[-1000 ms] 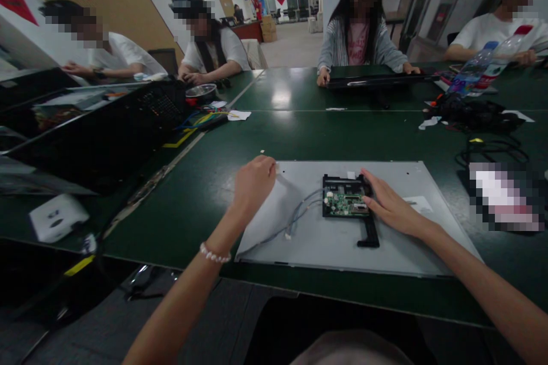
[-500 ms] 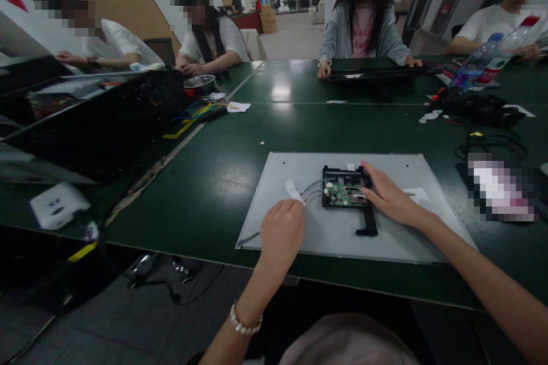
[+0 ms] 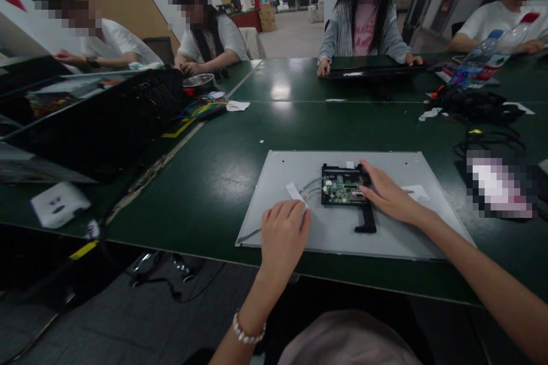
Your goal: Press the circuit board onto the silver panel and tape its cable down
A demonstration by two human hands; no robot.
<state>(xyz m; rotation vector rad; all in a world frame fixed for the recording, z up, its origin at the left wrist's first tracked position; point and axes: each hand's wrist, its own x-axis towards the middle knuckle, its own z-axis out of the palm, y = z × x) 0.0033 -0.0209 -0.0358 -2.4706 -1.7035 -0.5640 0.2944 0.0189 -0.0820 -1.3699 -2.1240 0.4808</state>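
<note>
A grey metal panel (image 3: 261, 194) lies flat on the table. On it sits a black plastic bracket (image 3: 367, 221) carrying a green circuit board (image 3: 336, 191). My right hand (image 3: 391, 194) grips the bracket's right side, thumb at the board's edge and index finger along the far corner. Grey cables (image 3: 312, 185) run leftward from the board, under a strip of white tape (image 3: 293, 191). My left hand (image 3: 285, 234) rests over the panel just below that tape, thumb apart from the bent fingers; its fingertips are partly hidden.
Black computer-like cases (image 3: 94, 125) stand at the left, near a white box-shaped device (image 3: 60, 204). To the right lie a phone with a blurred screen (image 3: 499, 182), black cables (image 3: 479, 108) and plastic bottles (image 3: 505, 51). Across the table (image 3: 201, 177), a person holds a dark flat panel (image 3: 377, 71).
My left hand has loosened from its pinch by the tape, the thumb moving away from the fingers. My right hand keeps its hold on the bracket.
</note>
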